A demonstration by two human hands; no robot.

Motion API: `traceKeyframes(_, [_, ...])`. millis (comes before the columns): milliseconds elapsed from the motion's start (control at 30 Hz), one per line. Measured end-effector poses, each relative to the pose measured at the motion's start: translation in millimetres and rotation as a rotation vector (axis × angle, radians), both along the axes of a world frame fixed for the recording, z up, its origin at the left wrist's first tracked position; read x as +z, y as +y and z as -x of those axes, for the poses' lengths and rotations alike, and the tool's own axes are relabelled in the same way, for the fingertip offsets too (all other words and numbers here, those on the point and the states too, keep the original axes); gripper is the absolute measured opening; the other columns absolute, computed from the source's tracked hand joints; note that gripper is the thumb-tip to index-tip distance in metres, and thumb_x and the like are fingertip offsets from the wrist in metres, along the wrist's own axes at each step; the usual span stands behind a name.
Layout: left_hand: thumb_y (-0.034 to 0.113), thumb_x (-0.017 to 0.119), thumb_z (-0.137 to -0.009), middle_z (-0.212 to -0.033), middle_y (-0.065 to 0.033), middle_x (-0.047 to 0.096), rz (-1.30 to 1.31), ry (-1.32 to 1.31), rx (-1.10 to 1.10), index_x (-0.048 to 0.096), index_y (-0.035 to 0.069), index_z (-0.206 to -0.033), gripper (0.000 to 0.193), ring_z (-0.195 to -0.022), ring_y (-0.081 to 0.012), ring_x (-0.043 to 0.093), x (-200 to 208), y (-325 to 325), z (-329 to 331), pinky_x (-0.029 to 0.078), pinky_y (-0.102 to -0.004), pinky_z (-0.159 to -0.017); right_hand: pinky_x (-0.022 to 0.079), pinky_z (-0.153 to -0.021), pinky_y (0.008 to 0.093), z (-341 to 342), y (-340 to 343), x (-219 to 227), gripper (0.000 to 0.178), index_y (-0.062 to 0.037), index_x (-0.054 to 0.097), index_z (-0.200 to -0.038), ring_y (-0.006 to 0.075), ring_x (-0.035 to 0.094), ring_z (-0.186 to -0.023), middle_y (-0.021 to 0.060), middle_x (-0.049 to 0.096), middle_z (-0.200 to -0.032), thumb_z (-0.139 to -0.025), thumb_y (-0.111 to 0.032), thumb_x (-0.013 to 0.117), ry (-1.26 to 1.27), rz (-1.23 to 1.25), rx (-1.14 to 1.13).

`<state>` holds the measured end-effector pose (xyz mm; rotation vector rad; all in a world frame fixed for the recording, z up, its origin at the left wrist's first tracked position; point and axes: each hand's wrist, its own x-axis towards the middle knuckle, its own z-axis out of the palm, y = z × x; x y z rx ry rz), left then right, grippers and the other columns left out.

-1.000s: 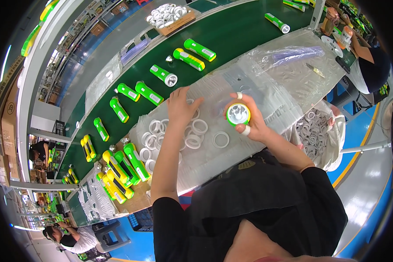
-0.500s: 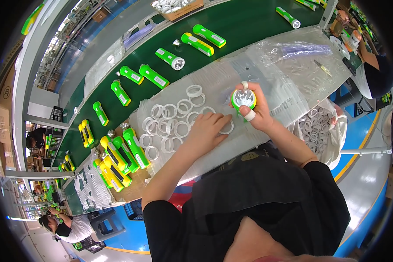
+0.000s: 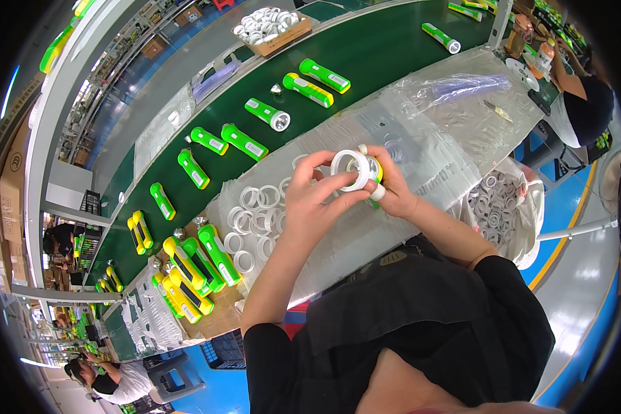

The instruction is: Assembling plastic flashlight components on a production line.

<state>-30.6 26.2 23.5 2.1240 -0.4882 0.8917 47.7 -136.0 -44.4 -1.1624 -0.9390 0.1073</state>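
Note:
My left hand [image 3: 317,195] pinches a white plastic ring [image 3: 337,163] between thumb and fingers, holding it at the front of a flashlight. Wrapped round that green and yellow flashlight [image 3: 376,171] is my right hand [image 3: 392,185], with white tape on its thumb and a finger. The ring overlaps the flashlight's lens end; whether the two touch I cannot tell. Most of the flashlight's body is hidden behind my fingers. To the left of my left hand, several loose white rings [image 3: 261,221] lie on the plastic-covered worktable [image 3: 338,252].
Several green and yellow flashlights lie along the green conveyor belt [image 3: 379,48], with more piled [image 3: 193,269] at the table's left end. Beyond the belt stands a carton of white rings [image 3: 280,43]. A bag of rings [image 3: 497,207] hangs at right. A knife [image 3: 498,110] lies far right.
My left hand has picked up a white ring from the table and brought it up to the flashlight's front. My right hand still grips the flashlight, now slightly further left.

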Motion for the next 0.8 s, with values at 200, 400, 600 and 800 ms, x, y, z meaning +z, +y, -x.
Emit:
traceKeyframes(200, [0.022, 0.087, -0.062, -0.112, -0.0073, 0.059, -0.084, 0.027, 0.010, 0.073, 0.013, -0.096, 0.038, -0.083, -0.0172, 0.058, 2.5, -0.8, -3.1, 0.045, -0.0282, -0.061, 0.042, -0.096, 0.0340, -8.3, -5.0, 3.3, 0.058, -0.0060, 0.031, -0.140, 0.0191, 0.051, -0.113, 0.0119, 0.051, -0.125, -0.098, -0.039, 0.054, -0.018, 0.005, 0.028])
traceKeyframes(400, [0.019, 0.086, -0.063, -0.114, -0.0078, 0.059, -0.152, 0.094, 0.012, 0.071, 0.011, -0.094, 0.035, -0.084, -0.0202, 0.059, 15.7, -5.1, 1.5, 0.048, -0.0308, -0.064, 0.048, -0.092, 0.0392, -32.1, -25.4, 53.2, 0.059, -0.0140, 0.047, -0.136, 0.0277, 0.056, -0.115, 0.0177, 0.053, -0.131, -0.086, -0.033, 0.072, -0.474, 0.021, -0.029])
traceKeyframes(600, [0.017, 0.086, -0.065, -0.111, -0.0112, 0.061, -0.154, 0.081, -0.049, 0.058, 0.008, -0.096, 0.043, -0.090, -0.0289, 0.063, 16.7, -14.0, -6.1, 0.051, -0.0372, -0.068, 0.052, -0.075, 0.0371, -48.0, -48.6, 95.7, 0.047, -0.0063, 0.064, -0.107, 0.0304, 0.064, -0.095, 0.0134, 0.064, -0.111, -0.065, -0.017, 0.085, -0.739, 0.453, -0.029])
traceKeyframes(800, [0.015, 0.088, -0.064, -0.096, -0.0092, 0.068, -0.014, 0.241, 0.038, 0.054, 0.006, -0.094, 0.046, -0.088, -0.0229, 0.067, 1.5, -35.0, -9.7, 0.054, -0.0334, -0.075, 0.048, -0.066, 0.0411, -47.5, -41.8, 149.9, 0.032, -0.0048, 0.063, -0.096, 0.0311, 0.060, -0.081, 0.0088, 0.057, -0.088, -0.068, -0.011, 0.074, -0.892, 0.894, 0.172])
